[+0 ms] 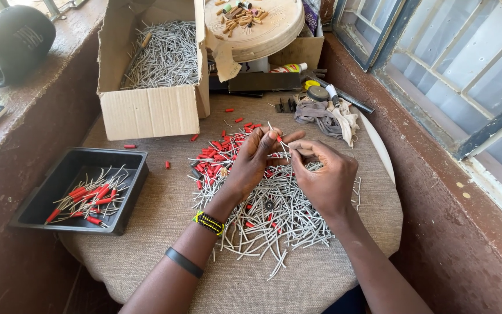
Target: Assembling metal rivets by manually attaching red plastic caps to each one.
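Both hands were raised together over the middle of the round cloth-covered table (146, 232). The left hand (255, 156) was closed, fingertips pinched on a thin grey stick (283, 148) that stood nearly upright, with a small red tip (278, 139) at the pinch. The right hand (323, 174) was also closed, thumb and forefinger gripping the same stick from the right side, the two hands touching at the fingertips.

Directly beneath the hands lay a loose heap of grey sticks (280, 224), spread toward the near edge of the table. Just far-left of the hands, touching that heap, was a scatter of red caps (219, 152); a few single caps lay apart toward the left.

At the near left, a black plastic tray (53, 174) held a small bundle of finished sticks with red ends (91, 197). Far left of centre stood an open cardboard box (149, 110) filled with more grey sticks. Beyond the hands, at the far right of the table, lay a crumpled grey cloth (323, 113). A beaded wristband (209, 222) and a black band (184, 262) were on the left forearm.
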